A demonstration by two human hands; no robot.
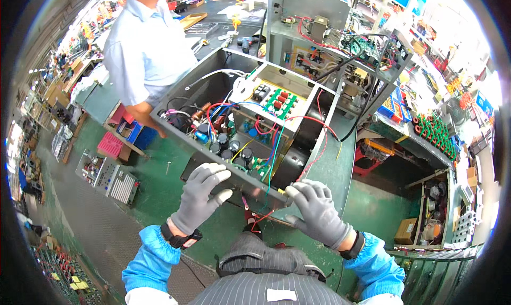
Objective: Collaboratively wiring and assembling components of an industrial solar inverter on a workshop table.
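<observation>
A grey open-topped metal chassis (183,141) full of electronics lies in front of me, set at a slant. My left hand (201,197), in a grey glove, rests at its near wall with the fingers stretched and the thumb apart. At the chassis's near right corner is my right hand (318,212), also gloved, fingers spread and thumb pointing left; nothing shows in its grasp. Black capacitors (234,146) crowd the near part inside. Farther in sits a green circuit board (280,103) with red parts. A red wire (314,119) arches over the right side, and a loose end hangs below the near wall.
A person (146,44) in a light shirt stands at the left beside the chassis. An open grey equipment cabinet (306,7) rises behind. Rows of green coils (436,137) lie on the right-hand bench. On the floor at left are a metal unit (109,177) and a pink crate (110,141).
</observation>
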